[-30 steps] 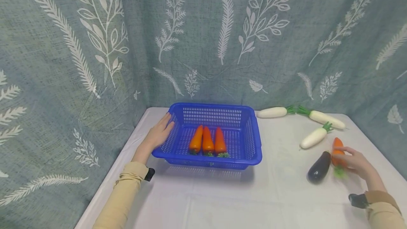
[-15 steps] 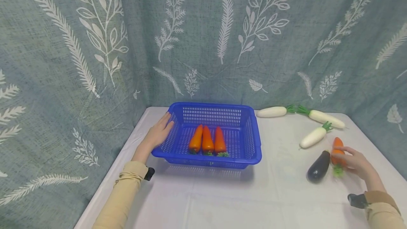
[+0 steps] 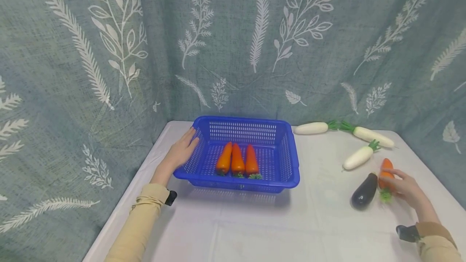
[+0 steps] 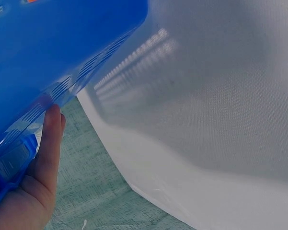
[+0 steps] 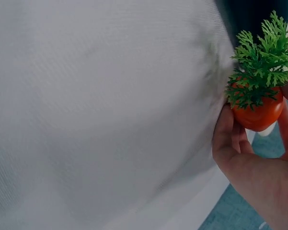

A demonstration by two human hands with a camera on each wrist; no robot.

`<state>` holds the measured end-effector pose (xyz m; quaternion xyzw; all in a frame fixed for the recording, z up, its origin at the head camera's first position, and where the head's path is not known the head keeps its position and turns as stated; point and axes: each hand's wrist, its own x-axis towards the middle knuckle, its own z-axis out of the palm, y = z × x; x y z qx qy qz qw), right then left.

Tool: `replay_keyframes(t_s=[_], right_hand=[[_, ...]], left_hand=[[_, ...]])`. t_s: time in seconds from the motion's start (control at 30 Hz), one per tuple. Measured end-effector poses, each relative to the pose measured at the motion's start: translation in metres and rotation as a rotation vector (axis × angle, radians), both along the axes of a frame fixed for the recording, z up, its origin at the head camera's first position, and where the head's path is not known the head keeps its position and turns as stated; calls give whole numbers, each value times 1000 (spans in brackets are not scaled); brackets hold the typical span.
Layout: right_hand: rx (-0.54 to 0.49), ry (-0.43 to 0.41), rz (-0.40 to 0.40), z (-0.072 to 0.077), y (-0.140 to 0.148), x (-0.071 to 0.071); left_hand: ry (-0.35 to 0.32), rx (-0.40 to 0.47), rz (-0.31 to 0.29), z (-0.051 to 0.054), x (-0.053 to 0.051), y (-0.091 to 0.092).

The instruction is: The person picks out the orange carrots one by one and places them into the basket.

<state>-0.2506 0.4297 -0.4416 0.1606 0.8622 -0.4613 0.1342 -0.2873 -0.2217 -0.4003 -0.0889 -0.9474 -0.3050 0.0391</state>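
In the head view, my left hand (image 3: 181, 151) rests along the left rim of a blue plastic basket (image 3: 240, 185), its fingers fairly straight. The left wrist view shows a straight digit against the basket's slotted outer wall (image 4: 86, 67). Three orange carrots, one of them the middle carrot (image 3: 238, 161), lie side by side in the basket. At the right of the table my right hand (image 3: 405, 187) holds another orange carrot (image 3: 386, 165) between thumb and fingers. Its green leafy top (image 5: 263, 67) points toward me. A dark eggplant (image 3: 365, 192) lies just left of that carrot.
Behind the right hand lie three white radishes: one near the eggplant (image 3: 359, 157), one at the far right (image 3: 373, 136) and one beside the basket (image 3: 311, 128). A white cloth covers the table (image 3: 262, 229). Patterned green curtains (image 3: 233, 51) stand at the back and sides.
The held carrot's leafy end has shifted slightly left, along with a slight turn of my right hand. My left hand and the basket stay in place.
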Motion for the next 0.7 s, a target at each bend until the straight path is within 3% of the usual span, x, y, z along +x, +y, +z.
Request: replay_keyframes(t_s=[0.5, 0.7], right_hand=[[-18, 49, -92, -8, -1, 1], [-14, 110, -76, -2, 0, 2]], left_hand=[[12, 9, -6, 0, 1, 0], [15, 12, -9, 1, 1, 0]])
